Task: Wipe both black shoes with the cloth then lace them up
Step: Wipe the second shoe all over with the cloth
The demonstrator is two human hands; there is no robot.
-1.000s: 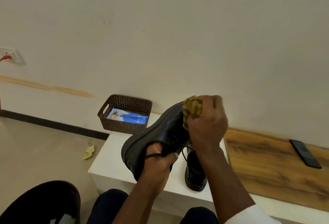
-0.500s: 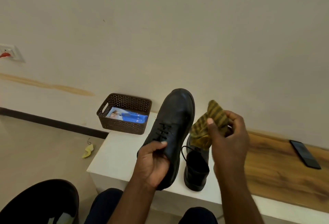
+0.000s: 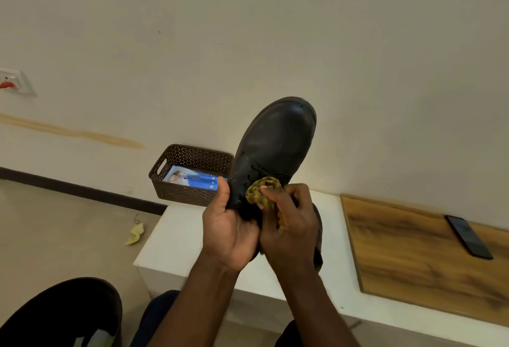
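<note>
A black laced shoe (image 3: 275, 142) is held up in the air over the white table (image 3: 176, 236), toe pointing up and away. My left hand (image 3: 230, 232) grips it from below at the heel end. My right hand (image 3: 292, 225) is closed around a bunched yellow-green striped cloth (image 3: 261, 191) and presses it against the shoe's lace area. The second black shoe (image 3: 318, 236) stands on the table behind my right hand; only a dark sliver of it shows.
A brown perforated basket (image 3: 192, 159) holding a blue packet sits at the table's back left corner. A wooden board (image 3: 413, 253) lies to the right with a black phone (image 3: 469, 236) on it. A yellow scrap (image 3: 135, 233) lies on the floor.
The shoe has been raised and tilted so its toe points up. My right hand brought the cloth from beside the shoe onto its lace area.
</note>
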